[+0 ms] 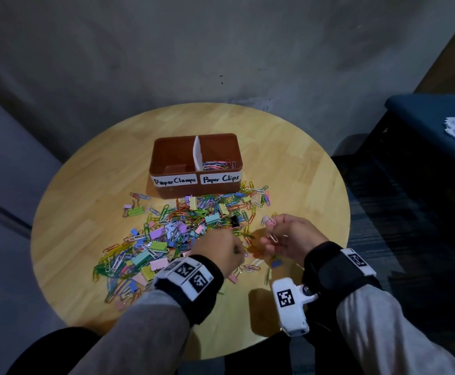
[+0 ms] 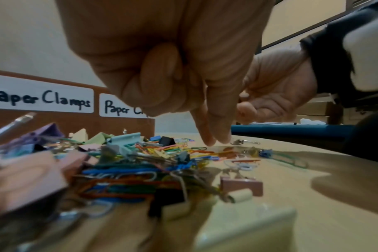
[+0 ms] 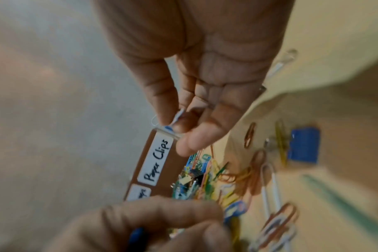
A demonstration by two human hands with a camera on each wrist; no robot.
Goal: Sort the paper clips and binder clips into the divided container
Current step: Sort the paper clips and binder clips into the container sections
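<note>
My right hand (image 1: 286, 234) pinches thin white wire paper clips (image 1: 267, 220) — light, springy, slippery, best nipped across the loops. My left hand (image 1: 218, 250), fingers curled, picks at the pile (image 1: 167, 234) before the brown divided container (image 1: 194, 190).

the head view is dim, a pool of light falling on the round table (image 1: 107, 169) while the walls and floor sink into murk. shadows lie under both wrists. the left wrist view bends at its edges, with the nearest clips (image 2: 244, 226) smeared. the right wrist view is blurred throughout.
</note>
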